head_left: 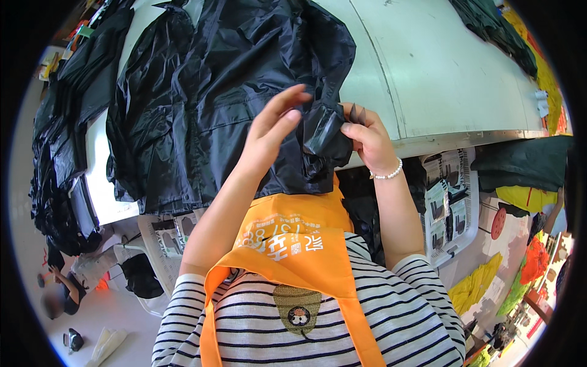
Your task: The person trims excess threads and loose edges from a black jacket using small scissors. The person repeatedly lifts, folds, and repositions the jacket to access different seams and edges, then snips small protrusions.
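A shiny black jacket lies spread on the pale table in front of me. My right hand pinches the jacket's bunched sleeve end between thumb and fingers. Two small dark pointed blades, like thread snips, stick up from the same hand; their handles are hidden. My left hand hovers over the jacket just left of that sleeve end, thumb and fingers apart, slightly blurred, with nothing visible in it.
More black garments hang over the table's left side. A dark garment lies at its far right. Below the curved table edge stand white plastic baskets lined with printed sheets. Another person is at the lower left.
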Demonstrator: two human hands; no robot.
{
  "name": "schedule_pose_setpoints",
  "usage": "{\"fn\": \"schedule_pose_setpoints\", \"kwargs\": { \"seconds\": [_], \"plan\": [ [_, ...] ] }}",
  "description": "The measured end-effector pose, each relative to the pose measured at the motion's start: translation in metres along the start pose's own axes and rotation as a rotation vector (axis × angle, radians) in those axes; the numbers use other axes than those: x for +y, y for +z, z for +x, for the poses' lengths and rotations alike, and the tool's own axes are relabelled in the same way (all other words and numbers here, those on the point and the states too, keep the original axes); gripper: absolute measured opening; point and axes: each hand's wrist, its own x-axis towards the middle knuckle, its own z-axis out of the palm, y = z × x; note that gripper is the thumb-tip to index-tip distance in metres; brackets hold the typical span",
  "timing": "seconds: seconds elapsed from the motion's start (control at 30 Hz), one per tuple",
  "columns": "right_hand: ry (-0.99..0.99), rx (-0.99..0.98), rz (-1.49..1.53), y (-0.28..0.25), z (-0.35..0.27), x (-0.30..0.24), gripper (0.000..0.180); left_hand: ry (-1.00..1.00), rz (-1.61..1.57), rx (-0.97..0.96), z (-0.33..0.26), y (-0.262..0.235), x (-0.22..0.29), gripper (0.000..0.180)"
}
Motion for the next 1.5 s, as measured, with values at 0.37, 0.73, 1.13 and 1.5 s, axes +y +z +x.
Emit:
{"fn": "schedule_pose_setpoints", "kwargs": {
  "seconds": [0.37, 0.73, 1.13, 1.5],
  "plan": [
    [-0.315, 0.113, -0.482, -0.003, -0.017, -0.011, 0.021, -0.218, -0.499, -0.122, 0.001, -0.001, 0.003, 0.017],
    [-0.694, 0.154, -0.883, 0.018, -0.015, -0.019, 0.023, -0.22, -0.291, -0.154, -0.004, 0.007, 0.008, 0.017],
    [-0.443, 0.278, -0.559, 0.022, -0.008, -0.008, 0.009, -0.202, 0.211, 0.076, -0.012, 0.016, 0.021, 0.015],
    [-0.404, 0.162, -0.886, 0.016, -0.038, -0.024, 0.016, -0.179, 0.298, 0.097, -0.012, 0.03, 0.022, 0.016]
  ]
}}
